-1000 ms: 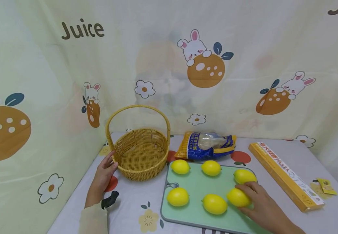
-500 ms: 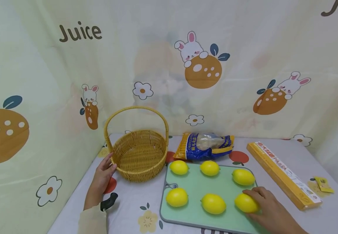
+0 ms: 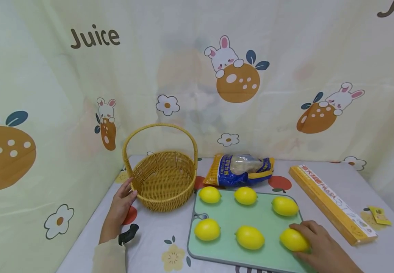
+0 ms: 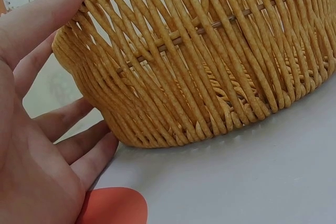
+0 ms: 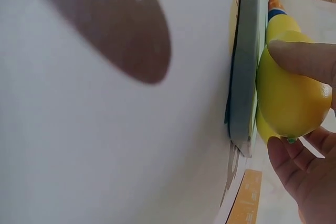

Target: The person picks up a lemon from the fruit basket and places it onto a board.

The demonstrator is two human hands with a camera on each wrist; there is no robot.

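My right hand point(image 3: 324, 247) holds a yellow lemon point(image 3: 293, 240) at the near right corner of the green cutting board point(image 3: 229, 214). In the right wrist view, the thumb lies on one side of that lemon point(image 5: 294, 95) and the fingers on the other, with the lemon at the board's surface. Several other lemons stand on the board in two loose rows, one of them the near-middle lemon point(image 3: 249, 237). At left, my left hand point(image 3: 120, 204) touches the wicker basket point(image 3: 164, 203). Its thumb lies at the rim; its fairly straight fingers rest along the outer wall.
Behind the board lies a blue and yellow pasta bag point(image 3: 239, 170). A long orange pasta box point(image 3: 333, 206) lies to the right, with a small yellow packet point(image 3: 380, 215) beyond it. The basket's tall handle point(image 3: 161, 125) arches upward. A printed curtain point(image 3: 183, 76) hangs behind the table.
My right hand has shifted the near-right lemon to the right and slightly nearer, away from the middle lemon. The left hand has stayed at the basket.
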